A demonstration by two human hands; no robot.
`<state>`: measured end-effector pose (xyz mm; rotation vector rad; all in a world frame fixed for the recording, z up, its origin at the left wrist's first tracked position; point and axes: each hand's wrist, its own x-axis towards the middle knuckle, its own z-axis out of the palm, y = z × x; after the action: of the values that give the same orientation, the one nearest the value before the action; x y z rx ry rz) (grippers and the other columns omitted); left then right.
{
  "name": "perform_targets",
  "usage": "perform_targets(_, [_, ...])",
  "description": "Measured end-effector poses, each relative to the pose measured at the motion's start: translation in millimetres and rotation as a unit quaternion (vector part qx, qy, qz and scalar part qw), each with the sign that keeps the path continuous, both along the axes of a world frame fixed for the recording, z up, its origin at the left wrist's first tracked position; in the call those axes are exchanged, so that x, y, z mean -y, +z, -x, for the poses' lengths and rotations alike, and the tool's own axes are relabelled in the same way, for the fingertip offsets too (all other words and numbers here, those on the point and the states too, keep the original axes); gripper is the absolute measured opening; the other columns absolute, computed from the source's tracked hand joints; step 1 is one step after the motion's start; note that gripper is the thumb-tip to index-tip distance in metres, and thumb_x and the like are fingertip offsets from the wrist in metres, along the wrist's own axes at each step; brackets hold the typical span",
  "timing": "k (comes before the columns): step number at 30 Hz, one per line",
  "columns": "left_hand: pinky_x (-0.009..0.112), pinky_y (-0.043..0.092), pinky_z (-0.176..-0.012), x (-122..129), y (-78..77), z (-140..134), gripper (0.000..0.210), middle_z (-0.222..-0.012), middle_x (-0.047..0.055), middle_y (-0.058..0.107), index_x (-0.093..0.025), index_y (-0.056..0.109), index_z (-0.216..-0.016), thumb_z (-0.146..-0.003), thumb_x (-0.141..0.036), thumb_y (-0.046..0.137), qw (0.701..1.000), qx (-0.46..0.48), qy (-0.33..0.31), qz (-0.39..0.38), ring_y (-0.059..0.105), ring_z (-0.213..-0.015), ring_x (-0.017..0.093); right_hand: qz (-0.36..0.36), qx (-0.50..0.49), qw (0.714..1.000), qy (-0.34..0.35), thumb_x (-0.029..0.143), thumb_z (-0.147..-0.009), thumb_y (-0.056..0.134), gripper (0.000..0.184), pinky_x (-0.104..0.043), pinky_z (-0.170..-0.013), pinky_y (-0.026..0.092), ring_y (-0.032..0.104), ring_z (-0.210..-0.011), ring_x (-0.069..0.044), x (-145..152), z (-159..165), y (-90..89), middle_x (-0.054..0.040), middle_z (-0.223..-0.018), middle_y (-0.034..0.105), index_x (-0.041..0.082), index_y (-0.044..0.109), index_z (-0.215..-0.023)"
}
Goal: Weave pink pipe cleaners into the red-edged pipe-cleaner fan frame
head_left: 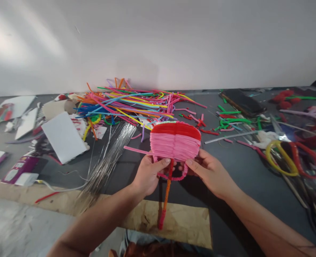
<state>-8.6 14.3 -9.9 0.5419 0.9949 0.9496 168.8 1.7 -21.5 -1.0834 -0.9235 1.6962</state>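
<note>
A pipe-cleaner craft piece (174, 142) is held up over the near part of the table. Its body is rows of pink with a red band on top, and a pink loop hangs below. A red and orange wrapped stem (167, 194) runs down from its middle. My left hand (148, 173) pinches its lower left edge, thumb in front. At the lower right edge, my right hand (210, 171) grips it the same way. A loose pink pipe-cleaner end (137, 150) sticks out to the left. Some fingertips are hidden behind the piece.
Behind my hands lies a heap of colourful pipe cleaners (131, 101). Thin metal wires (111, 157) lie to the left, beside a white card (64, 137) and a purple box (20, 169). On the right are a phone (242, 101), green scraps (230, 121) and scissors with yellow and red handles (294, 159).
</note>
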Motion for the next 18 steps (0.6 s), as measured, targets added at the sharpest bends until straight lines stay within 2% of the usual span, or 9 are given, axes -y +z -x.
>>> perform_targets(5, [0.029,0.052,-0.071,-0.6,0.1,0.8,0.016,-0.074,0.005,0.069,-0.012,0.065,-0.08,-0.066,-0.015,0.073,0.999,0.037,-0.002,-0.015,0.065,-0.067,0.015,0.015,-0.031,0.999,-0.022,0.03,-0.075,0.069,0.028,-0.031,-0.077,0.051,0.063,-0.08,-0.015,-0.7,1.5,-0.4,-0.0017,-0.094,0.069,0.025,0.062,-0.102])
perform_targets(11, [0.03,0.052,-0.074,-2.4,2.6,2.6,0.017,-0.084,0.012,0.071,-0.008,0.067,-0.084,-0.07,-0.017,0.069,0.995,0.042,-0.085,0.045,0.068,-0.076,0.02,0.01,-0.027,0.999,-0.043,0.027,-0.075,0.068,0.029,-0.029,-0.075,0.05,0.062,-0.08,-0.014,-2.1,-1.0,-0.6,-0.0012,-0.095,0.069,0.026,0.062,-0.104])
perform_targets(18, [0.027,0.051,-0.062,-0.2,-0.2,0.7,0.015,-0.076,0.007,0.07,-0.012,0.065,-0.079,-0.072,-0.024,0.07,0.998,0.026,-0.05,0.026,0.066,-0.067,0.017,0.005,0.0,0.999,-0.042,0.029,-0.074,0.069,0.03,-0.028,-0.072,0.05,0.061,-0.078,-0.014,-2.5,-3.0,-0.8,-0.0017,-0.094,0.069,0.024,0.062,-0.102])
